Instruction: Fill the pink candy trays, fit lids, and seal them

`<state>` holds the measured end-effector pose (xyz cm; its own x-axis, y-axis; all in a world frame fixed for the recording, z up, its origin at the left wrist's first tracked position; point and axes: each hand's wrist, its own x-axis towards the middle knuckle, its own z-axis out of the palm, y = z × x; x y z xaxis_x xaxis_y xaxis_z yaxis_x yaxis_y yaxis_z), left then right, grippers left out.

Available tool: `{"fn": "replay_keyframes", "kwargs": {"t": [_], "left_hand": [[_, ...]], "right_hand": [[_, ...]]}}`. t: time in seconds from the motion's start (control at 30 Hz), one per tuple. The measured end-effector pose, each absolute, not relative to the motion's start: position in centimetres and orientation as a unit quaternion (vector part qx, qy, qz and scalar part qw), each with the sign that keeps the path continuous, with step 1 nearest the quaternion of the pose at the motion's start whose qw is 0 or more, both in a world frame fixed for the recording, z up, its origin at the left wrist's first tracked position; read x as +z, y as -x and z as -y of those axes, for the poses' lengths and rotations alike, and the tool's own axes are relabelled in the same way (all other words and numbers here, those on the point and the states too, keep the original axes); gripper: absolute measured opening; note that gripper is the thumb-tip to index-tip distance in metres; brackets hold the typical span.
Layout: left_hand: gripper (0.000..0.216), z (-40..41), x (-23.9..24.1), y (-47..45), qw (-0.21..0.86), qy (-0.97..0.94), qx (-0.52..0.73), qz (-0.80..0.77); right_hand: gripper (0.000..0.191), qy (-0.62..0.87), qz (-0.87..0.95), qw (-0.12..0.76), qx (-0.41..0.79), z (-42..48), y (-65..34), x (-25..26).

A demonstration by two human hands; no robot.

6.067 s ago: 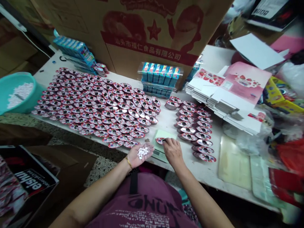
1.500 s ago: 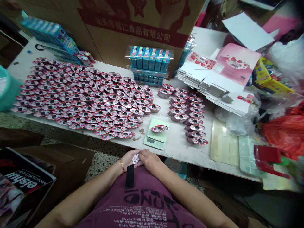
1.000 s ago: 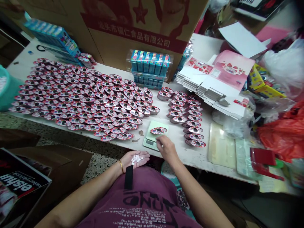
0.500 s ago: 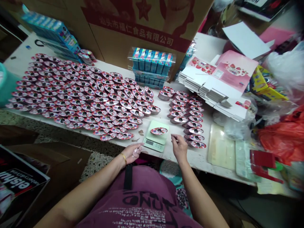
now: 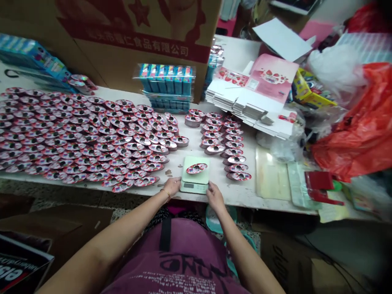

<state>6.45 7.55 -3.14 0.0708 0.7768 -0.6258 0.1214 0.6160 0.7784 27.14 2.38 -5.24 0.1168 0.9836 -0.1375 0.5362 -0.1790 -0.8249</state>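
A pale green digital kitchen scale [image 5: 194, 188] lies near the table's front edge. On its plate rests one oval pack [image 5: 197, 168] with a red and white printed face and a dark hole in the middle. My left hand [image 5: 172, 187], with a bracelet at the wrist, has its fingers closed at the scale's lower left edge. At the right edge my right hand [image 5: 215, 197] grips the scale between bent fingers. Rows of the same oval packs [image 5: 101, 147] cover the table to the left. Shorter rows [image 5: 234, 145] stand right of the scale.
Behind the packs are a large cardboard carton [image 5: 122, 53] and plastic-wrapped blue boxes [image 5: 167, 83]. Flattened pink and white cartons [image 5: 257, 96] are stacked at the right, near a red plastic bag [image 5: 352, 126]. Plastic sheets [image 5: 272, 175] lie at the right front.
Both hands have moved in to the scale's sides; the right came down from beside the plate, the left left its spot in front of the table. The view has turned right.
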Motion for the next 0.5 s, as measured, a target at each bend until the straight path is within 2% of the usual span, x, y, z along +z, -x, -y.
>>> {"fn": "replay_keyframes", "kwargs": {"t": [0.2, 0.33, 0.4, 0.5], "left_hand": [[0.013, -7.6, -1.9, -11.4, 0.696, -0.325, 0.239, -0.594], [0.021, -6.4, -0.4, -11.3, 0.825, -0.13, 0.28, -0.473], [0.02, -5.2, 0.2, -11.0, 0.877, -0.012, 0.278, -0.393], [0.022, -3.3, 0.3, -10.9, 0.896, 0.051, 0.258, -0.357]], "right_hand": [[0.04, 0.701, 0.583, 0.307, 0.272, -0.8, -32.0, -2.7], [0.032, 0.638, 0.679, 0.298, 0.206, 0.7, -29.0, 1.7], [0.034, 0.566, 0.756, 0.26, 0.201, 1.3, -25.9, 3.3], [0.032, 0.515, 0.824, 0.169, 0.162, 1.7, -22.5, 4.0]]}}
